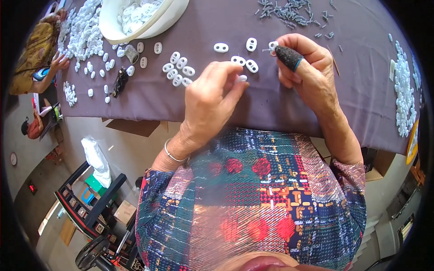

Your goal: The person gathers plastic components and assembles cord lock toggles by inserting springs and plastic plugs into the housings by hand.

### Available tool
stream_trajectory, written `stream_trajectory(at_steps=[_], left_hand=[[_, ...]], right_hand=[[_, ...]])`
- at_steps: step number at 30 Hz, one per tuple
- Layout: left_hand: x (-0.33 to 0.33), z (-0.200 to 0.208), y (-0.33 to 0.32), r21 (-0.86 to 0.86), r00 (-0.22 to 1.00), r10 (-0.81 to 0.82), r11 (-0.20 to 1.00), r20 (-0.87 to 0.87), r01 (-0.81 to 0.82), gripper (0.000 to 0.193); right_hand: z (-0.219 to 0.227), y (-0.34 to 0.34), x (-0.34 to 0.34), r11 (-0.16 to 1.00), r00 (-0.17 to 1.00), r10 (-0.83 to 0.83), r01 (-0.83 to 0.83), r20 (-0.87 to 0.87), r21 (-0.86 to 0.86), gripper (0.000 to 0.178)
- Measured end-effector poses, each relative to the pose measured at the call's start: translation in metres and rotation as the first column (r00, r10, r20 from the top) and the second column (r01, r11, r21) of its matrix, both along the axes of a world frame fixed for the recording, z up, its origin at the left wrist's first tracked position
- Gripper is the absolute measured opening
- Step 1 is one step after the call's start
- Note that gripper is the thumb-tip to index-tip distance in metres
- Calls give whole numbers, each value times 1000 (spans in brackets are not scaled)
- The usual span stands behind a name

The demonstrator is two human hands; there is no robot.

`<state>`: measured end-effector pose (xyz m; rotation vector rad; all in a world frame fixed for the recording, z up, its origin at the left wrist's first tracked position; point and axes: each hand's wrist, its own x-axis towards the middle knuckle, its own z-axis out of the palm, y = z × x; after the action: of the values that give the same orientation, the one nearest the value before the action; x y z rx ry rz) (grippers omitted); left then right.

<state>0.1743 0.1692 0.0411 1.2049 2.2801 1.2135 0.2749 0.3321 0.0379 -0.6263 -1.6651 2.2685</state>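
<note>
My left hand [209, 97] is closed in a pinch, with a small white plastic piece [242, 78] at its thumb and fingertips, partly hidden. Just beyond it on the cloth lie several white oval pieces with two holes [252, 66]. My right hand [312, 67] is raised over the table, closed on a white cord-lock-like piece [273, 45], from which a thin metal spring [266, 50] sticks out to the left. A dark thumb cover [288, 58] with a blue edge sits on the right thumb. A cluster of two-hole pieces [181, 63] lies left of my left hand.
A white tub [174, 18] of two-hole pieces stands at the far left, beside a heap of white parts [88, 31]. Loose springs [294, 12] are scattered at the far right, and small pale parts [403, 97] are piled along the right edge. Another person's hand [59, 61] reaches in at left.
</note>
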Motion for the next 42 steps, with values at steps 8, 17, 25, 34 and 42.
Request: stream_trajectory(at_steps=[8,17,25,34,42], left_hand=[[-16,11,0,131,336,-36,956,941,-263,17],[-11,8,3,156,347,-54,950,936,-272,16],[-6,7,4,153,327,-62,954,943,-259,14],[-5,7,6,134,353,-37,958,935,-254,13],[-2,8,7,98,408,11,964,913,-246,13]], right_hand=[[17,-10,3,994,989,9,-25,148,109,15],[27,-16,7,914,994,17,-61,112,402,11],[28,-18,10,882,990,30,-90,136,463,13],[23,-18,12,899,990,-5,-57,141,435,14],[19,-21,15,876,994,-21,-35,110,481,15]])
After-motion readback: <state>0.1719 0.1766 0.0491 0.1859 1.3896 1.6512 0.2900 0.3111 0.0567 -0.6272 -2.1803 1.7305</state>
